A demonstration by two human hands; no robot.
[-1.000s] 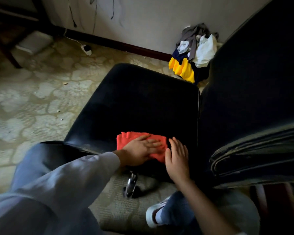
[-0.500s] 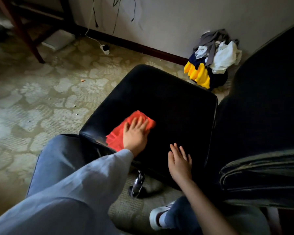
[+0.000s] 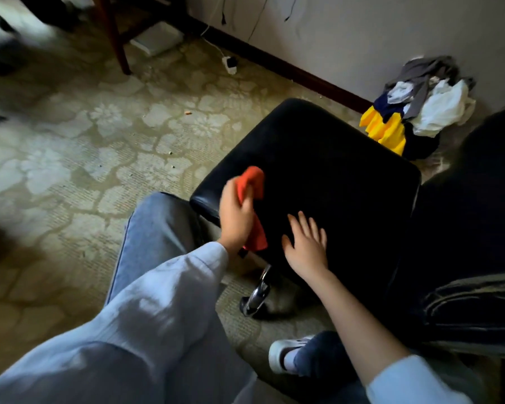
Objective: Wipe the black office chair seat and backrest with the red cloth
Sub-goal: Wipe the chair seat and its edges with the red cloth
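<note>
Two hands work over one black office chair seat [image 3: 333, 176], which fills the centre of the frame. The one backrest [image 3: 478, 193] rises as a dark mass along the right edge.

The left hand [image 3: 235, 217], a little left of centre and motion-blurred, grips the single red cloth [image 3: 250, 182]. Its fingers are curled round the bunched fabric. One red end sticks out above the hand and another hangs below it, over the seat's left corner. Whether the cloth touches the seat cannot be told through the blur.

The right hand [image 3: 306, 246] lies just beside it to the right, palm down on the seat's lower edge, with its fingers straight and spread. The two hands are close but apart. Both arms wear pale blue sleeves; the right sleeve is pushed up and leaves the forearm bare.

Below the seat, one chrome chair leg [image 3: 258, 293] ends in a black caster. One white shoe [image 3: 285, 352] shows at the lower centre, and one knee in blue jeans [image 3: 155, 228] sits to the left of the seat.

In the upper right, one pile of clothes [image 3: 420, 109] in yellow, navy, grey and white lies against the wall. On the patterned floor [image 3: 70, 170] at the top centre lie one white plug [image 3: 231, 64] and one flat white box [image 3: 158, 37] beside one wooden furniture leg [image 3: 118, 39].
</note>
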